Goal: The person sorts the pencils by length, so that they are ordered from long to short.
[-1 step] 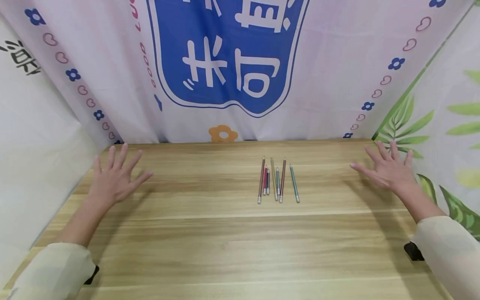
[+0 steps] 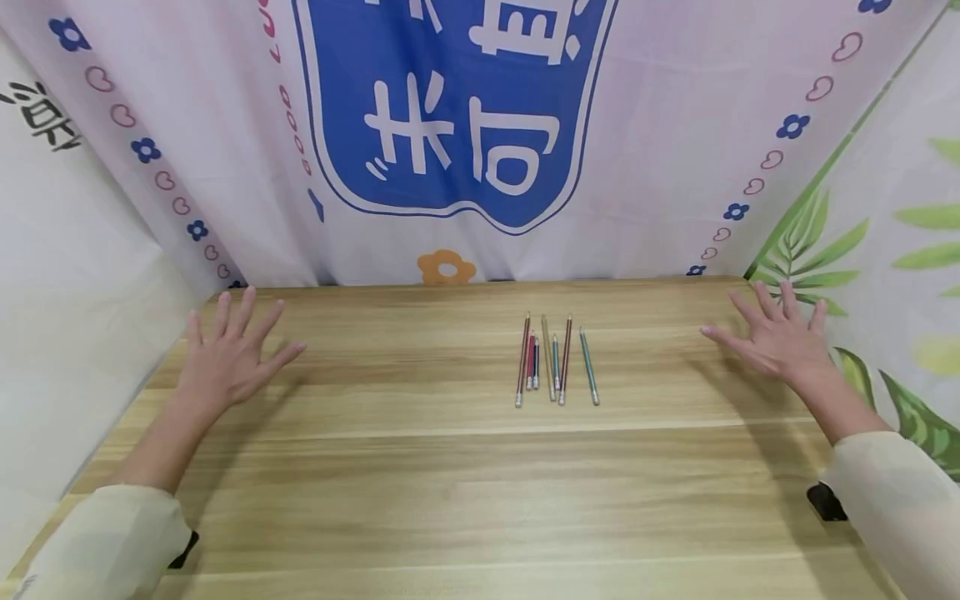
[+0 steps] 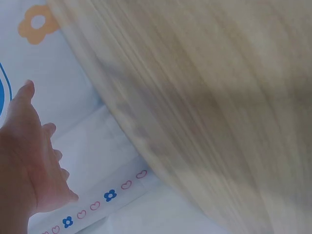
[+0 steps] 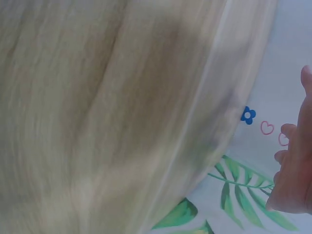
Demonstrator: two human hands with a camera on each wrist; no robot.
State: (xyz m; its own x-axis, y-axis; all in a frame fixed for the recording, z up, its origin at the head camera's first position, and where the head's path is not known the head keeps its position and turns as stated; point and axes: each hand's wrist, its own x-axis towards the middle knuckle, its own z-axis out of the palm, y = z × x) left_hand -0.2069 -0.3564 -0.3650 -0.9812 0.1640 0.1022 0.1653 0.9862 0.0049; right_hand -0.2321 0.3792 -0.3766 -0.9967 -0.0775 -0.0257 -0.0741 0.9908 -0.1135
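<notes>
Several pencils with white eraser ends lie on the wooden table, right of its middle, roughly side by side and pointing away. Among them are a long dark red pencil (image 2: 522, 360) at the left, a gold one (image 2: 548, 357) in the middle and a teal one (image 2: 588, 365) slightly apart at the right. My left hand (image 2: 228, 354) is spread over the table's left side, far from the pencils, holding nothing. On the other side my right hand (image 2: 780, 337) is spread in the same way with nothing in it. Both wrist views show the hands raised, casting shadows on the wood.
The wooden table (image 2: 450, 500) ends at a printed cloth (image 2: 637, 192) hanging along its back edge. White cloth (image 2: 75, 333) closes the left side. At the right hangs a leaf-patterned cloth (image 2: 900, 333), close beside the right hand.
</notes>
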